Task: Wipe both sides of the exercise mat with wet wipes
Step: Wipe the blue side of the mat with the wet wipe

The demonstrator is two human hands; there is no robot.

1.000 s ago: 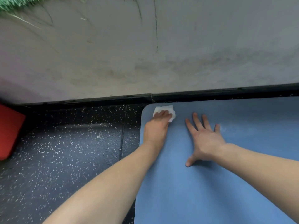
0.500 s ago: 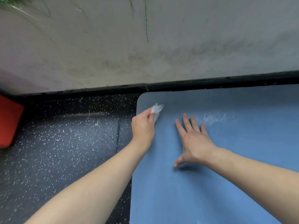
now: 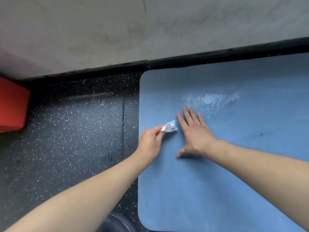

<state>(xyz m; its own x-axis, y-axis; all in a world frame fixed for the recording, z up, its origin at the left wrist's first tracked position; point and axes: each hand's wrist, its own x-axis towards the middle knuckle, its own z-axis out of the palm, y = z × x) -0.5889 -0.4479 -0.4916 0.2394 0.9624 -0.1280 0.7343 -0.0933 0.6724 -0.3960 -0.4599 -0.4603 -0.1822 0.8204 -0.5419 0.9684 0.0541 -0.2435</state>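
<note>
A blue exercise mat (image 3: pixel 225 173) lies flat on the floor, its far edge close to the wall. My left hand (image 3: pixel 150 143) is over the mat's left edge and pinches a crumpled white wet wipe (image 3: pixel 169 127) between thumb and fingers, lifted off the surface. My right hand (image 3: pixel 194 133) lies flat on the mat with fingers spread, just right of the wipe. A shiny wet streak (image 3: pixel 212 100) shows on the mat beyond my right fingertips.
Dark speckled rubber flooring (image 3: pixel 75 131) lies left of the mat. A grey concrete wall (image 3: pixel 133 30) with a black base strip runs along the far side. A red block (image 3: pixel 11 104) stands at the far left. A dark rounded object (image 3: pixel 117 223) shows at the bottom edge.
My left hand lifted the wipe off the mat's far left corner and drew it back toward me, bunched between the fingers. The right hand stayed flat on the mat.
</note>
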